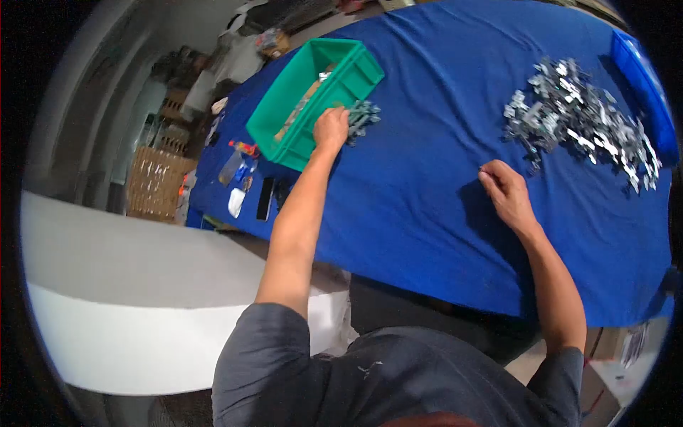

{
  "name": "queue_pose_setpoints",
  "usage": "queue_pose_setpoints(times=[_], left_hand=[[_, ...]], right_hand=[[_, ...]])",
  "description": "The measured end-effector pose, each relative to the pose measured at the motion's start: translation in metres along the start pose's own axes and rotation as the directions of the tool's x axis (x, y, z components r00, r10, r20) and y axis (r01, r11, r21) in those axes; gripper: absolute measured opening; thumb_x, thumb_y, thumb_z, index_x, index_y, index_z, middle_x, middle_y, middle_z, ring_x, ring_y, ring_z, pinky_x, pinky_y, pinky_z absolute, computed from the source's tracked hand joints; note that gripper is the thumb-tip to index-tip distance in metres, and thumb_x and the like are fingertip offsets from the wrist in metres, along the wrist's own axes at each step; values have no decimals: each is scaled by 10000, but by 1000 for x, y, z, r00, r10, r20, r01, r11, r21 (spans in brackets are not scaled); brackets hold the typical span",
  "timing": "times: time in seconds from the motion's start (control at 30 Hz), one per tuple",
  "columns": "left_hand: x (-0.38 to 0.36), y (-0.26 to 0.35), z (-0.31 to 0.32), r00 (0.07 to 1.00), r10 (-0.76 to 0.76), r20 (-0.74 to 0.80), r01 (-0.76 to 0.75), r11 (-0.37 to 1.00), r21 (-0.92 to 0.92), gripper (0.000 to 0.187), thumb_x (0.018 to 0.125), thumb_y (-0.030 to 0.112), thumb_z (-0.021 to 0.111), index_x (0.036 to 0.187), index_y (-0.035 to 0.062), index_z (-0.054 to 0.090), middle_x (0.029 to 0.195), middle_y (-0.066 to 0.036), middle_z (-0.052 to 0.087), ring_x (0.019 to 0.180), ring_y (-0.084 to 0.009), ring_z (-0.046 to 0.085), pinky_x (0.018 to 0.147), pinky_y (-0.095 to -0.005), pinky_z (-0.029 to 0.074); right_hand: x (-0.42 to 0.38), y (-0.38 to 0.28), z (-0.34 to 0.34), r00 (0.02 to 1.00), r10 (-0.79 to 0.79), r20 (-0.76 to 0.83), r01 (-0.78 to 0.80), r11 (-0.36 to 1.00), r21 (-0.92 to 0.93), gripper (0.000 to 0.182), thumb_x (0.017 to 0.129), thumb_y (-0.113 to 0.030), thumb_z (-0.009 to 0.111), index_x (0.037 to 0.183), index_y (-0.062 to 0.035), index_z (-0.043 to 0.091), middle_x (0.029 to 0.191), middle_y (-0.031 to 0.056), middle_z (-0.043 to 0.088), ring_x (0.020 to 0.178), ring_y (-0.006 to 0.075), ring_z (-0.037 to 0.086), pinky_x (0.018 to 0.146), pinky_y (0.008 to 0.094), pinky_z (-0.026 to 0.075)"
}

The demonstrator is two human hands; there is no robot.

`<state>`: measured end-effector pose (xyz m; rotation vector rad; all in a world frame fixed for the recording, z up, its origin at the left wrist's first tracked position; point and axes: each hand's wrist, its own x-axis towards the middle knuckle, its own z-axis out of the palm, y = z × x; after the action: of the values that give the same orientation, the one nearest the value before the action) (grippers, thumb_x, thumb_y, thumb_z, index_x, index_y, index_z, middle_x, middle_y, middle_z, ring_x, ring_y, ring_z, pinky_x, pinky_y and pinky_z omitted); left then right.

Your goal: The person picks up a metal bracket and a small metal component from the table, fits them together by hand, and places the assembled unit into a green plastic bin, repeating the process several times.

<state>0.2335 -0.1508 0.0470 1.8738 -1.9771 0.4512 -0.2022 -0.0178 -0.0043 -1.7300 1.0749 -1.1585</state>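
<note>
My left hand point(331, 129) is closed at the near right wall of the green plastic bin point(290, 147). Its fingertips meet the edge of a small pile of grey metal pieces point(364, 118) beside the bin; what they grip, if anything, is hidden. Over the blue cloth, my right hand point(506, 193) is closed with thumb and fingers pressed together. A tiny dark spot shows at its fingertips, too small to name. To its upper right spreads a large heap of small shiny metal pieces point(569, 107).
Blue cloth point(427, 206) with folds covers the table. A blue bin point(644, 96) stands at the right edge. Left of my forearm lie a black phone-like slab point(265, 199), a white scrap point(235, 203) and a red-capped item point(244, 148). Inside the green bin is brown material point(299, 110).
</note>
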Motion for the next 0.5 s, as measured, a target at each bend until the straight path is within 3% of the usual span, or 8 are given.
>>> queue_pose_setpoints(times=[0.07, 0.13, 0.27, 0.33, 0.4, 0.47, 0.5], left_hand=[[0, 9, 7, 980, 197, -36, -196, 980, 40, 271, 923, 201, 657, 1140, 51, 721, 1186, -177, 679, 1131, -370, 619, 989, -464, 493], [0, 50, 2, 953, 261, -156, -251, 965, 80, 327, 902, 196, 689, 1189, 41, 697, 1343, -174, 596, 1226, -370, 554, 1021, -460, 472], [7, 150, -17, 894, 426, -139, -448, 846, -289, 290, 881, 193, 714, 1126, 38, 717, 1188, -161, 686, 1127, -348, 629, 990, -447, 495], [4, 206, -25, 842, 525, -126, -520, 726, -450, 217, 873, 180, 724, 1054, 60, 736, 1019, -121, 730, 932, -311, 701, 839, -399, 562], [1, 256, -25, 727, 674, -130, -620, 563, -546, 156, 865, 145, 727, 1004, 74, 736, 958, -99, 719, 893, -294, 705, 766, -393, 568], [-2, 297, -28, 602, 798, -27, -673, 488, -556, 234, 846, 182, 766, 1061, 93, 740, 1013, -103, 717, 919, -292, 707, 777, -380, 577], [-4, 314, -25, 550, 834, -50, -701, 428, -570, 258, 836, 209, 768, 1075, 119, 734, 1017, -80, 700, 925, -280, 697, 760, -393, 574]], right_hand=[[-3, -4, -3, 995, -103, 0, 103, 992, -79, 174, 966, -158, 633, 992, 13, 641, 869, 159, 633, 783, 304, 629, 720, 402, 495], [-3, -4, -3, 990, -138, 9, 139, 986, -90, 172, 952, -162, 629, 960, 10, 640, 897, 193, 649, 849, 381, 644, 757, 456, 506], [-4, -5, 2, 989, -145, 39, 149, 980, -129, 155, 937, -171, 638, 933, -16, 640, 854, 172, 641, 814, 373, 646, 725, 464, 513], [-7, -3, 4, 974, -213, 71, 223, 952, -211, 128, 929, -160, 638, 941, -33, 624, 865, 147, 631, 791, 370, 649, 683, 471, 521], [-10, -7, 6, 962, -231, 144, 264, 920, -289, 114, 929, -135, 644, 942, -27, 610, 859, 135, 613, 767, 355, 647, 652, 460, 519], [-13, -11, 7, 948, -240, 209, 304, 879, -368, 119, 926, -165, 639, 954, -53, 612, 869, 138, 617, 762, 368, 652, 653, 487, 524], [-13, -12, 7, 953, -210, 220, 280, 888, -365, 133, 921, -184, 625, 937, -52, 618, 874, 148, 637, 780, 373, 666, 656, 505, 532]])
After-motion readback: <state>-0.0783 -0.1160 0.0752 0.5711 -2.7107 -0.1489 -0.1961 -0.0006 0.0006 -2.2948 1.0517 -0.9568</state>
